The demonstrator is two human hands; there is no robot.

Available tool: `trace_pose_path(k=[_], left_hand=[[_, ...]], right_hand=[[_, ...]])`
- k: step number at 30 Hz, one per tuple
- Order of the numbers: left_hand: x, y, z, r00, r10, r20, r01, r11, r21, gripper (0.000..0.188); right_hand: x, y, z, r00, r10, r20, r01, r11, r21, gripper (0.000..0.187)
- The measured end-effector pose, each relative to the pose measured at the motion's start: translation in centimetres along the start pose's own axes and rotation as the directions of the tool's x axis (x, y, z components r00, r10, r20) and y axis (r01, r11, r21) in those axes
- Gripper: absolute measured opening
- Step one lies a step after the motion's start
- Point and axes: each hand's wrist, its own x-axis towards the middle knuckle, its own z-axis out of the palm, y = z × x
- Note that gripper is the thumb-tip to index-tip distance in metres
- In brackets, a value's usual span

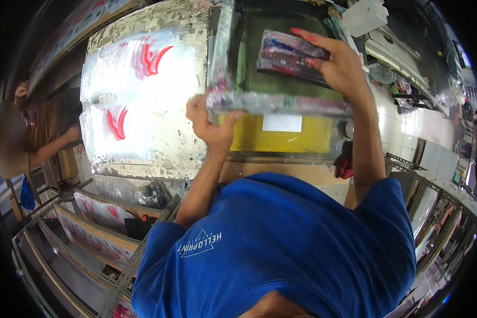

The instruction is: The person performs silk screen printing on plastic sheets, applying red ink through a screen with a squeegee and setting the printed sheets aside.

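Gripping the ink-smeared squeegee, my right fingers close on its right end, its long axis stretching leftward; my left fingers hold the screen frame at its near-left corner.

A whitish plastic container sat beyond the right hand, to its right. Nearer the wearer than that hand were a crumpled dark-red bundle and a grey perforated-metal rack. Well left of the left hand, a brown-clothed co-worker stood near a hanging bright-blue cloth.
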Motion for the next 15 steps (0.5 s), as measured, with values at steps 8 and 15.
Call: trace_pose_path(k=[8,15], left_hand=[[11.1,8.9,2.2,0.991,-0.037,-0.128,-0.039,0.839,-0.543,0.036],[5.4,2.6,-2.7,0.959,-0.212,0.189,0.244,0.955,-0.168,0.027]], right_hand=[[3.0,-9.1,-7.9,0.922,-0.287,-0.259,0.135,0.867,-0.48,0.055],[10.8,-7.1,-11.7,0.823,-0.447,-0.351,0.256,0.843,-0.474,0.049]])
